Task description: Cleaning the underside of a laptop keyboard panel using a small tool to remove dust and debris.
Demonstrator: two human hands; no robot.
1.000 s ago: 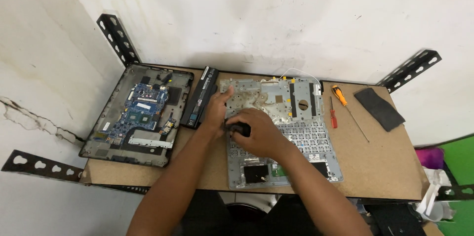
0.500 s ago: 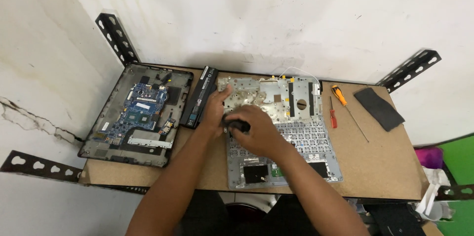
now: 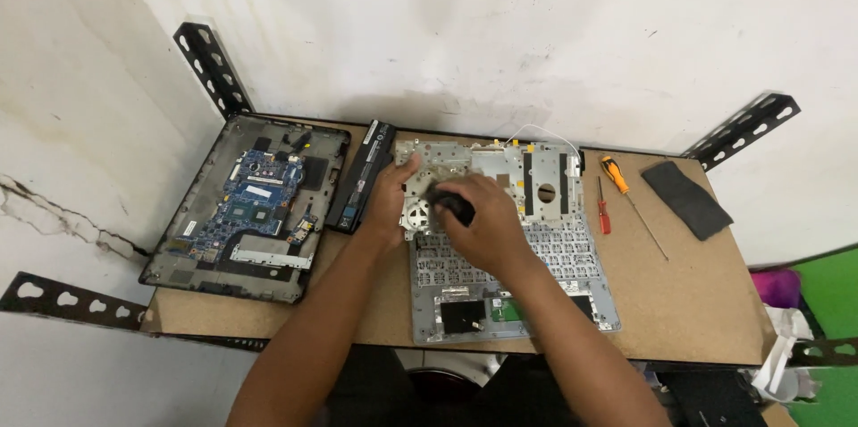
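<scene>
Little has shifted since a second ago: both hands remain on the silver upturned laptop palmrest panel [image 3: 514,248] lying mid-table. Right hand [image 3: 478,221] pinches a small black part [image 3: 453,206]; left hand [image 3: 391,197], fingers spread, steadies the corner. Thin, brittle: grip its edges.

Right hand [image 3: 478,221] shifted slightly up the silver laptop panel [image 3: 572,275], left hand [image 3: 391,199] fingers now less spread

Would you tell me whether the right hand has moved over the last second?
No. The right hand stays over the upper left of the grey panel, holding a small dark object.
</scene>
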